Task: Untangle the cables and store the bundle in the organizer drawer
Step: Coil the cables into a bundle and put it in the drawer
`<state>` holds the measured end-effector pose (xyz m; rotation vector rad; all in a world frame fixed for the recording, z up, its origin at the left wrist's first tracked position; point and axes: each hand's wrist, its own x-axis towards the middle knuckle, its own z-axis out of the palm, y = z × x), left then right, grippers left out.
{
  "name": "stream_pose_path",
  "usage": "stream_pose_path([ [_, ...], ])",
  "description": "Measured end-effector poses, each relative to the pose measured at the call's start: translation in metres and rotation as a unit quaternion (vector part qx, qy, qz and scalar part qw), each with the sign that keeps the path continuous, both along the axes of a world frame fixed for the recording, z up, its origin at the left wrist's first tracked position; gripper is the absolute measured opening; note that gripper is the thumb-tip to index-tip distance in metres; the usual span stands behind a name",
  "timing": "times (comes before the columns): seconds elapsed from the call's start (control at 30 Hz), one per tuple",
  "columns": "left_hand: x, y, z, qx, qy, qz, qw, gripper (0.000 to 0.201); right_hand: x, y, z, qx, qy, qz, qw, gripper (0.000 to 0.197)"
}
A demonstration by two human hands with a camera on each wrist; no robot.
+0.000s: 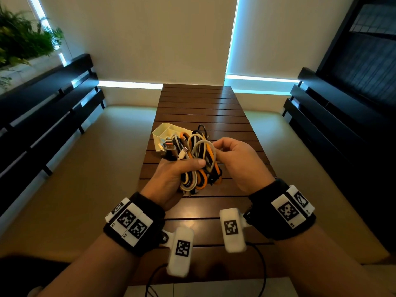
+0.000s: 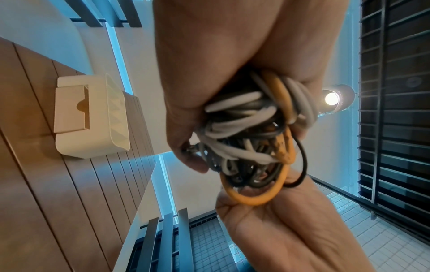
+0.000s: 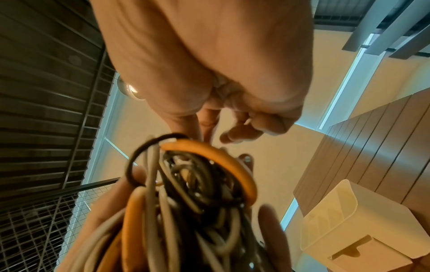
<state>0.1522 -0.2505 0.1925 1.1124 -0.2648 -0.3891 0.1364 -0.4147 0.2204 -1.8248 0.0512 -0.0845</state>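
Observation:
A tangled cable bundle (image 1: 198, 161) of white, orange and black cords is held above the slatted wooden table (image 1: 199, 103). My left hand (image 1: 182, 168) grips its lower half, thumb laid across the front. My right hand (image 1: 216, 146) pinches a loop at the bundle's upper right edge. In the left wrist view the cable bundle (image 2: 244, 139) fills my left hand (image 2: 209, 92), with my right hand (image 2: 279, 230) below it. In the right wrist view my right hand (image 3: 223, 136) curls over the cable bundle (image 3: 186, 202). The white organizer (image 1: 165, 131) stands just behind the bundle, partly hidden.
The white organizer (image 2: 93, 117) (image 3: 349, 220) has a small drawer front with a notch and open compartments on top. Dark slatted benches (image 1: 53, 103) flank the narrow table on both sides. Thin black wires (image 1: 261, 264) trail from the wrist cameras near the table's front edge.

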Motion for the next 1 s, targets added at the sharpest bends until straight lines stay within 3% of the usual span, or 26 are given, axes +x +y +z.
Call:
stream_pose_path([
  [0.23, 0.000, -0.011, 0.005, 0.014, -0.005, 0.018, 1.000, 0.050, 0.007, -0.008, -0.006, 0.007, 0.031, -0.037, 0.999, 0.018],
  [0.33, 0.001, -0.015, 0.004, 0.032, -0.011, 0.047, 0.998, 0.045, 0.005, -0.009, -0.005, 0.017, 0.022, -0.021, 0.999, 0.011],
  [0.53, 0.007, -0.014, 0.004, 0.030, -0.003, 0.092, 0.995, 0.034, -0.003, -0.023, 0.005, 0.143, -0.021, -0.025, 0.989, 0.006],
  [0.7, 0.005, -0.024, 0.005, 0.022, -0.002, 0.076, 0.997, 0.035, -0.002, -0.023, 0.009, 0.079, -0.069, 0.047, 0.993, 0.004],
  [0.77, 0.003, -0.029, 0.005, 0.014, -0.004, 0.069, 0.998, 0.043, 0.002, -0.025, 0.008, 0.097, -0.047, 0.055, 0.993, 0.005],
  [0.87, 0.002, -0.035, 0.004, 0.010, -0.004, 0.054, 0.998, 0.049, 0.008, -0.032, 0.006, 0.116, 0.004, 0.064, 0.991, 0.022],
  [1.0, 0.002, -0.045, 0.002, 0.014, -0.007, 0.049, 0.999, 0.046, 0.013, -0.037, 0.002, 0.021, 0.018, 0.060, 0.998, 0.026],
])
